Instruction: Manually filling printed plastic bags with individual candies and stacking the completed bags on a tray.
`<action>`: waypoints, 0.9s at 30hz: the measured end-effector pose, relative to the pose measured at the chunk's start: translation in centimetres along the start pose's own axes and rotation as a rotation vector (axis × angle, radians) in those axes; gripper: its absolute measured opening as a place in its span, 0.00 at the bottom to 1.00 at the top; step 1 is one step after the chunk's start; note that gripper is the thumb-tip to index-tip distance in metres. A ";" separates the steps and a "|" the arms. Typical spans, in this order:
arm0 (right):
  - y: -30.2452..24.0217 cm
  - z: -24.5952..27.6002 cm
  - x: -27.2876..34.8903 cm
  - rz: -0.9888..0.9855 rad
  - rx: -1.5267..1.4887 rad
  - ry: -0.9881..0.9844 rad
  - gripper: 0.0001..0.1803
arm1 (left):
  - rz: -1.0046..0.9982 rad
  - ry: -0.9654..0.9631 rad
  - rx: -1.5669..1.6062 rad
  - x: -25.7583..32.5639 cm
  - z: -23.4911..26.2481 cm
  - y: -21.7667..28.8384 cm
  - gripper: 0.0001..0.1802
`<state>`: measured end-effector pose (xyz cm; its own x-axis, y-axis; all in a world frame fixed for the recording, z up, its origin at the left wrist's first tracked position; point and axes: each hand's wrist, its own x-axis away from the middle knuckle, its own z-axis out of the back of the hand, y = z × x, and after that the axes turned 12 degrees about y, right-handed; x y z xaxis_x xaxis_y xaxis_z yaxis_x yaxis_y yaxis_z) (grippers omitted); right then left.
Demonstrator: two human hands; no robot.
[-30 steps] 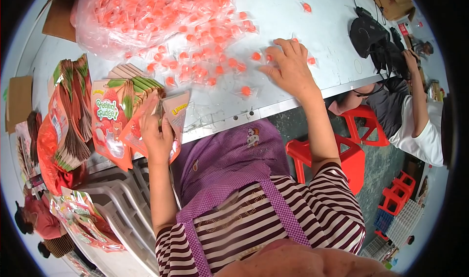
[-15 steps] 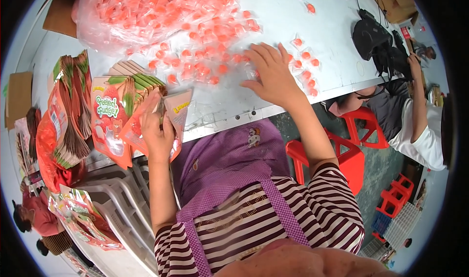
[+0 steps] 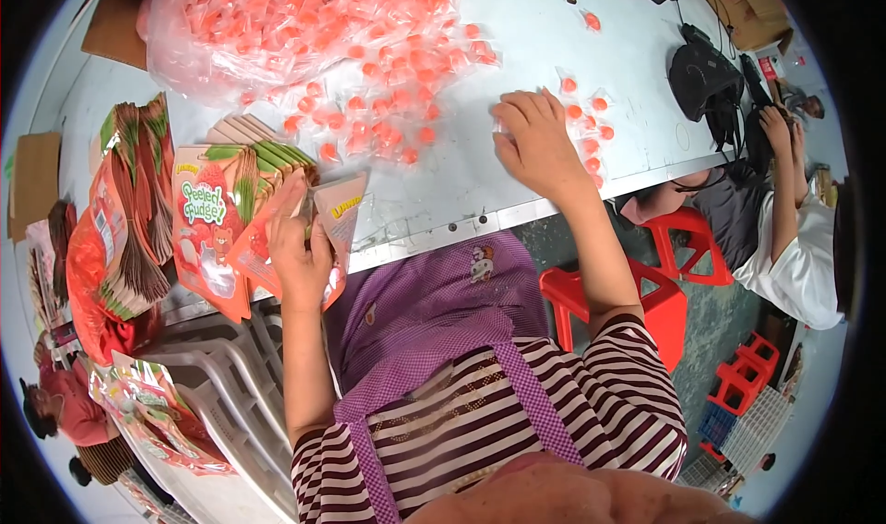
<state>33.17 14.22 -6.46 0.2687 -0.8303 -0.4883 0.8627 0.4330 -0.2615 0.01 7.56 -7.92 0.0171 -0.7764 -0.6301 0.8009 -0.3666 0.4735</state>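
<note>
Dozens of orange-red sweets in clear wrappers (image 3: 305,16) are filling a large transparent plastic bag (image 3: 185,73) at the far left of the tabletop (image 3: 434,196), and loose sweets (image 3: 397,136) are lying just in front of its mouth. Nearer the edge, a fan of folded pink-and-green pouches (image 3: 263,159) is standing behind an upright printed pouch (image 3: 201,224), while a thick bundle of pouches (image 3: 138,228) is leaning at the far left. How much the pouches are holding, I cannot tell.

At the front edge, the person's left hand (image 3: 301,254) is gripping a pouch with a beige flap (image 3: 343,208), fingers pointing away from the body. The right hand (image 3: 533,144) is reaching out palm down, its fingers bent low over the tabletop; whether they are closing on a sweet, I cannot tell. Just to its right, a small cluster of sweets (image 3: 591,141) is lying apart from the main spread.

Across the pale tabletop, a black bag (image 3: 706,72) is resting near the right end. Red plastic stools (image 3: 663,316) are standing below, and a co-worker in a white top (image 3: 794,270) is sitting at the right.
</note>
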 end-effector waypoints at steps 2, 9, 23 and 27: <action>0.2 0.3 -0.3 0.002 0.017 0.010 0.17 | 0.001 0.000 -0.004 -0.1 -0.1 0.0 0.05; 2.9 0.1 -5.1 -0.056 0.010 0.112 0.19 | 0.018 0.000 -0.007 0.0 0.0 0.1 0.04; 5.5 0.7 -7.7 0.039 0.116 -0.231 0.17 | 0.004 -0.016 -0.002 -0.1 0.1 0.2 0.05; 5.6 2.9 -9.3 -0.071 0.188 -0.551 0.16 | -0.001 0.000 -0.014 -0.2 0.0 0.1 0.05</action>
<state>36.70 23.34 -1.00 0.3471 -0.9368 0.0436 0.9344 0.3415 -0.1011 0.12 7.65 -7.77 0.0160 -0.7761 -0.6304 0.8093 -0.3602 0.4639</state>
